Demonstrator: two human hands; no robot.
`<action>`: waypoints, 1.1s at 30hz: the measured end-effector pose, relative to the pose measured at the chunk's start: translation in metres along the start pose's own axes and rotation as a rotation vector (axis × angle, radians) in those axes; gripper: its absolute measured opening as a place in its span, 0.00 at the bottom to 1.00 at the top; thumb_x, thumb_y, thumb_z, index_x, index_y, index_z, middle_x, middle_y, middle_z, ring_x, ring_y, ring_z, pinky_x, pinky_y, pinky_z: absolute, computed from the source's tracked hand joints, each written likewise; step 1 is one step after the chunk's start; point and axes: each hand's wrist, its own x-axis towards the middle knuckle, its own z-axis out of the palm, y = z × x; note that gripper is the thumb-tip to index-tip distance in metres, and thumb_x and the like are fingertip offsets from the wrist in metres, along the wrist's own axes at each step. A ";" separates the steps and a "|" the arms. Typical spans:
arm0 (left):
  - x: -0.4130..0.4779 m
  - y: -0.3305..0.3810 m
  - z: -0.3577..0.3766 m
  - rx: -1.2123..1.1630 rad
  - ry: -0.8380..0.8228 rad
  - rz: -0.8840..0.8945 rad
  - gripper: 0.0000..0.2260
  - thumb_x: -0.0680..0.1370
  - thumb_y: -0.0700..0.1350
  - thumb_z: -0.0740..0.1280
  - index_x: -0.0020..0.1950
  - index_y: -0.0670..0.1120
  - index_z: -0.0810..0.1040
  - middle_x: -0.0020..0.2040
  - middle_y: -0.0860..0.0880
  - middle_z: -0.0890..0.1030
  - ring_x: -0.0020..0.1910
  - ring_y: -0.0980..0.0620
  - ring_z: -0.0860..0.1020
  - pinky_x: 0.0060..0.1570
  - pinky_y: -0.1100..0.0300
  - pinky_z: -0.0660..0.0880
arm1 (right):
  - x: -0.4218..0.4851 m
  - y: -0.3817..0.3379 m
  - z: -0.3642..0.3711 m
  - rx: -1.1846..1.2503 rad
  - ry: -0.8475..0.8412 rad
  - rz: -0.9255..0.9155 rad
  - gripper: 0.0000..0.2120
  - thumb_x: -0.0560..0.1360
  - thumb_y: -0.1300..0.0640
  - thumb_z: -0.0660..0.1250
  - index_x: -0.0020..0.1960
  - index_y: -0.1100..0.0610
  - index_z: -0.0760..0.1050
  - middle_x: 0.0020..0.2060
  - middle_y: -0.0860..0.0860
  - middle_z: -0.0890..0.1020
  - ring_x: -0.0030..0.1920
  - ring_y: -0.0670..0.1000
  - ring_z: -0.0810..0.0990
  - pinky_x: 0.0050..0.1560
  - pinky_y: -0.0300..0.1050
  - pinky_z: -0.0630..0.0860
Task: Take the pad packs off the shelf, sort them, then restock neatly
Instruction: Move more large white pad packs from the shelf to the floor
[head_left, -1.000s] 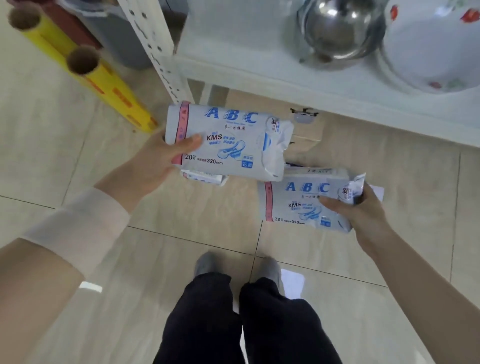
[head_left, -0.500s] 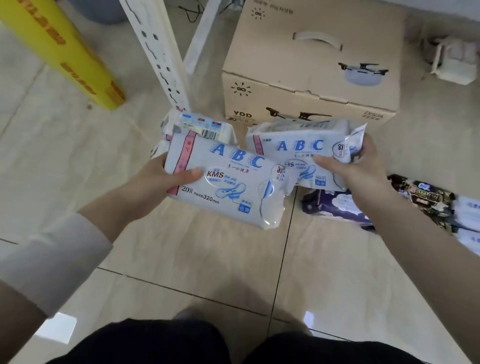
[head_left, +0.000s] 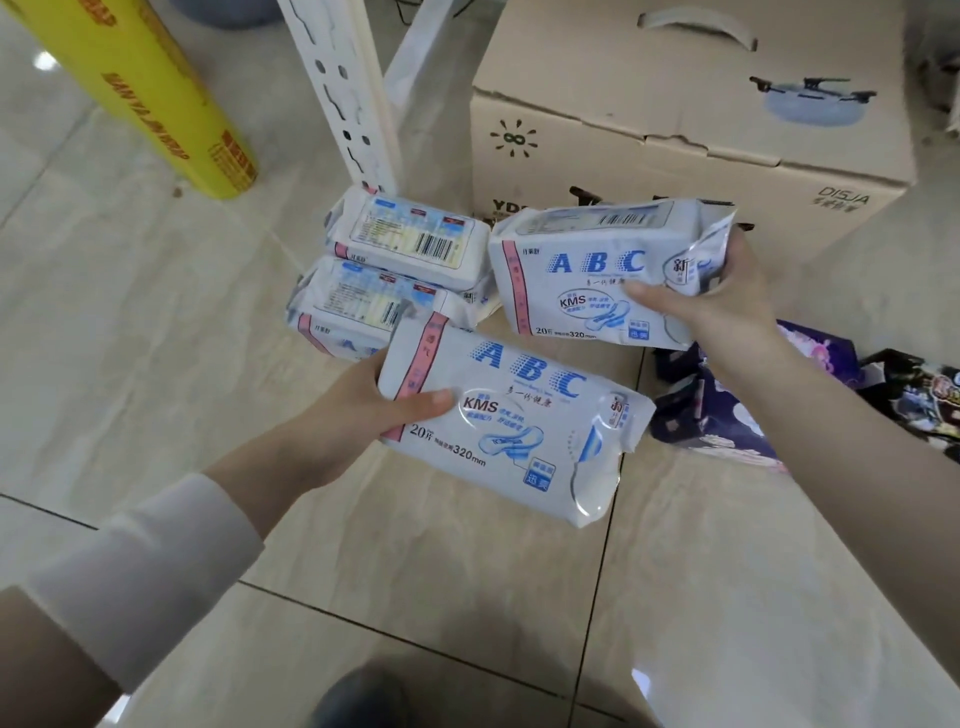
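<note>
**Two ABC packs held, two more on the floor**

L hand (head_left: 363, 410) grips a white ABC pack (head_left: 519, 426) at its pink-striped end, thumb curled over the front, fingers hidden underneath. The pack sticks out to the R of that hand, printed face up. R hand (head_left: 717, 306) grips a second ABC pack (head_left: 597, 270) by its crimped end, thumb across the front, fingers round the back. That pack extends L of the hand, face tilted toward the camera. The 2 held packs are near each other; can't tell if they touch.

Just beyond the L hand, a barcode pack (head_left: 410, 236) & a lower pack (head_left: 363, 306) lie on the tiled floor (head_left: 156, 364), backs up, overlapping; stacked or side by side, can't tell. Beyond them stands a white shelf upright (head_left: 353, 93). A cardboard box (head_left: 675, 119) sits beyond the R hand. Under the R wrist lie dark purple packs (head_left: 727, 415), w/ a dark printed pack (head_left: 914, 395) further R. A yellow roll (head_left: 156, 98) lies well beyond the L hand, to its L. A white sleeve (head_left: 145, 561) covers the L forearm
</note>
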 end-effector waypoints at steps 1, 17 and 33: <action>0.001 -0.001 0.001 -0.004 -0.002 -0.006 0.18 0.65 0.46 0.76 0.52 0.51 0.77 0.46 0.54 0.85 0.45 0.54 0.83 0.39 0.65 0.78 | 0.001 0.002 0.001 -0.006 -0.005 -0.006 0.31 0.54 0.51 0.80 0.52 0.49 0.70 0.54 0.51 0.81 0.52 0.49 0.82 0.51 0.54 0.80; 0.001 -0.014 0.013 0.040 0.000 -0.057 0.25 0.58 0.56 0.73 0.53 0.52 0.78 0.49 0.51 0.84 0.48 0.50 0.82 0.54 0.43 0.77 | 0.020 0.019 -0.003 -0.289 -0.047 -0.159 0.42 0.63 0.61 0.78 0.70 0.51 0.60 0.65 0.45 0.67 0.63 0.43 0.70 0.56 0.29 0.72; 0.000 -0.015 0.018 0.021 -0.016 -0.055 0.26 0.58 0.55 0.74 0.55 0.51 0.77 0.49 0.52 0.84 0.48 0.52 0.83 0.48 0.54 0.79 | 0.028 0.005 0.005 -0.503 -0.137 -0.277 0.39 0.59 0.56 0.80 0.64 0.55 0.65 0.58 0.49 0.71 0.58 0.48 0.72 0.57 0.39 0.71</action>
